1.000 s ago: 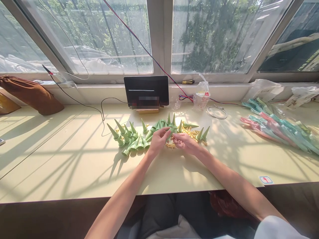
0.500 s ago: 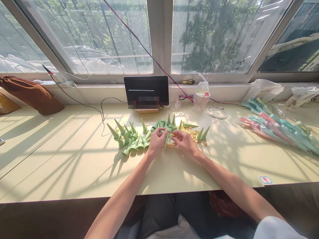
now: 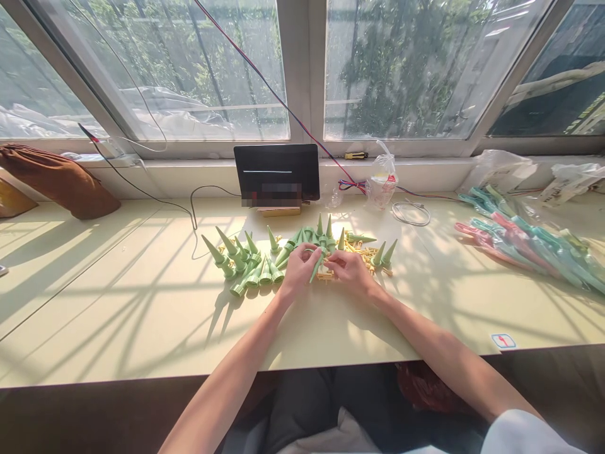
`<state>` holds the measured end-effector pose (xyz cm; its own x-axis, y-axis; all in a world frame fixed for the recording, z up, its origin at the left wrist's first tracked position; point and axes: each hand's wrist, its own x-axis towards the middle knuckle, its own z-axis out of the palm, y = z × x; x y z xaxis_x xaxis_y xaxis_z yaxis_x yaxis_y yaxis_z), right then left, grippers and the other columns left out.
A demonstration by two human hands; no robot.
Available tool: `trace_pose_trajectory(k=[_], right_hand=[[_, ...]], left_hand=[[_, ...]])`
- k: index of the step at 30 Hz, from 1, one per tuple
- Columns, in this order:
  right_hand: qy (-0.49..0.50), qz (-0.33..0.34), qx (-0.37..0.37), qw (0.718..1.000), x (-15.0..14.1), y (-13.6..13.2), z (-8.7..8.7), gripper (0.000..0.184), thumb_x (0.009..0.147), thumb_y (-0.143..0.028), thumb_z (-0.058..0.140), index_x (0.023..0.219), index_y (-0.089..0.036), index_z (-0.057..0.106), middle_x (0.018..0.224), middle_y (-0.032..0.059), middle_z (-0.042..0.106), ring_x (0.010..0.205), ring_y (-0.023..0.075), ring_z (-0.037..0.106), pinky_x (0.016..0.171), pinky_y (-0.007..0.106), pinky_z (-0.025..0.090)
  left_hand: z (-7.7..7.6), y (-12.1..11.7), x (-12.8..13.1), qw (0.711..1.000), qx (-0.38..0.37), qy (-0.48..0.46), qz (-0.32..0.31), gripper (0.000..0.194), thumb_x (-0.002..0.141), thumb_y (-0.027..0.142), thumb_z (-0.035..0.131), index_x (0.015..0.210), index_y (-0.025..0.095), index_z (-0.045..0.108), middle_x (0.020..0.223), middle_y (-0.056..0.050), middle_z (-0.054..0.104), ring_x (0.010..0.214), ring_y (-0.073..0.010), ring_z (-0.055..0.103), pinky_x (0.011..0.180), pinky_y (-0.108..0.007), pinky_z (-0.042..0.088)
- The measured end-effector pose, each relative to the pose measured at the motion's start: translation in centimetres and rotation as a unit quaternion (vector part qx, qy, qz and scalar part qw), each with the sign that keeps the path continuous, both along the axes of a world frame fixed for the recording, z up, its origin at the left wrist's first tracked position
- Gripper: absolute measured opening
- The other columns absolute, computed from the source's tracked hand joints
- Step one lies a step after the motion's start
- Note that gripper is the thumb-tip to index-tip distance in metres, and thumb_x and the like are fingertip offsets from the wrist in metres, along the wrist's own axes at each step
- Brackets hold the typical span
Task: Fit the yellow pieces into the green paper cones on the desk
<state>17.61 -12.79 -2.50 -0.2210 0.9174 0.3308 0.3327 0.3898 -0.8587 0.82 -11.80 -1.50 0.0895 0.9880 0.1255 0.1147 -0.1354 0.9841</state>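
My left hand (image 3: pixel 300 268) is closed around a green cone-shaped plastic spike (image 3: pixel 316 268), its tip pointing down toward the table. Close by on the right, my right hand (image 3: pixel 350 268) has its fingertips pinched on what looks like a small yellow plastic part (image 3: pixel 327 259), mostly hidden by the fingers. More green spikes (image 3: pixel 265 271) lie and stand to the left of my hands, and others (image 3: pixel 324 232) stand just behind them. Loose yellow parts (image 3: pixel 367 253) are heaped behind and beside my right hand.
A black tablet (image 3: pixel 276 173) leans on a small stand at the back. Right of it are a bagged cup (image 3: pixel 382 186) and a coiled cable (image 3: pixel 411 213). Bagged pink and teal items (image 3: pixel 534 243) lie at right, a brown bag (image 3: pixel 61 180) at far left.
My right hand has shifted slightly left, its fingers drawn closer together by the spike. The spike in my left hand has tilted a little, its tip now further left.
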Motion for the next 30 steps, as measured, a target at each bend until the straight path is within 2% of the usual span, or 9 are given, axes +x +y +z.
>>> trace_pose_trajectory(k=[4,7,15,20,25,27,30], right_hand=[[0.058,0.022,-0.068,0.996,0.1,-0.1,0.4,0.028,0.084,-0.043,0.066,0.071,-0.019,0.062,0.056,-0.0003,0.060,0.047,0.0139,0.056,0.049,0.026,0.041],[0.121,0.047,-0.134,0.982,0.1,0.0,0.7,0.034,0.079,-0.050,0.071,0.071,-0.018,0.061,0.058,0.0006,0.062,0.044,0.0130,0.054,0.043,0.025,0.039],[0.217,0.141,-0.267,0.928,1.1,0.7,1.2,0.041,0.073,-0.052,0.077,0.065,-0.016,0.059,0.060,0.0002,0.060,0.044,0.0077,0.045,0.041,0.023,0.031],[0.243,0.168,-0.336,0.894,1.5,0.9,1.4,0.038,0.073,-0.047,0.079,0.064,-0.017,0.056,0.056,-0.0047,0.048,0.041,0.0042,0.030,0.041,0.025,0.020],[0.244,0.174,-0.344,0.890,1.6,0.8,1.8,0.035,0.074,-0.047,0.078,0.066,-0.019,0.059,0.056,-0.0043,0.046,0.042,0.0048,0.025,0.043,0.027,0.022],[0.236,0.160,-0.336,0.898,1.4,0.8,1.7,0.037,0.074,-0.049,0.078,0.065,-0.019,0.058,0.056,-0.0040,0.047,0.042,0.0054,0.029,0.042,0.026,0.024],[0.211,0.105,-0.286,0.929,0.8,0.6,1.4,0.041,0.074,-0.055,0.076,0.066,-0.018,0.058,0.057,-0.0018,0.052,0.044,0.0086,0.042,0.042,0.025,0.032]], left_hand=[[0.2,-0.1,0.0,1.000,0.005,-0.003,-0.016,0.036,0.082,0.054,0.064,0.090,0.019,0.059,0.057,0.004,0.054,0.048,-0.0092,0.047,0.047,-0.022,0.035],[0.5,-0.2,0.0,1.000,0.013,-0.001,-0.015,0.036,0.082,0.054,0.064,0.089,0.019,0.059,0.060,0.003,0.056,0.050,-0.0094,0.048,0.049,-0.022,0.036],[0.8,-0.5,0.1,0.999,0.023,-0.020,-0.045,0.036,0.083,0.053,0.064,0.094,0.019,0.059,0.067,0.002,0.059,0.054,-0.0094,0.052,0.053,-0.022,0.040],[0.6,-0.5,0.2,0.996,0.023,-0.044,-0.072,0.037,0.085,0.053,0.063,0.101,0.020,0.057,0.070,0.002,0.060,0.053,-0.0082,0.050,0.051,-0.022,0.040],[0.5,-0.5,0.2,0.997,0.028,-0.034,-0.062,0.039,0.083,0.054,0.064,0.102,0.020,0.059,0.075,0.000,0.064,0.057,-0.0097,0.054,0.053,-0.022,0.042],[0.5,-0.4,0.3,0.998,0.028,-0.028,-0.046,0.039,0.082,0.054,0.065,0.100,0.020,0.060,0.075,-0.001,0.065,0.057,-0.0099,0.055,0.053,-0.022,0.042],[0.6,-0.4,0.4,0.999,0.027,-0.019,-0.016,0.037,0.081,0.053,0.067,0.095,0.019,0.060,0.072,-0.001,0.064,0.055,-0.0096,0.054,0.050,-0.021,0.039]])
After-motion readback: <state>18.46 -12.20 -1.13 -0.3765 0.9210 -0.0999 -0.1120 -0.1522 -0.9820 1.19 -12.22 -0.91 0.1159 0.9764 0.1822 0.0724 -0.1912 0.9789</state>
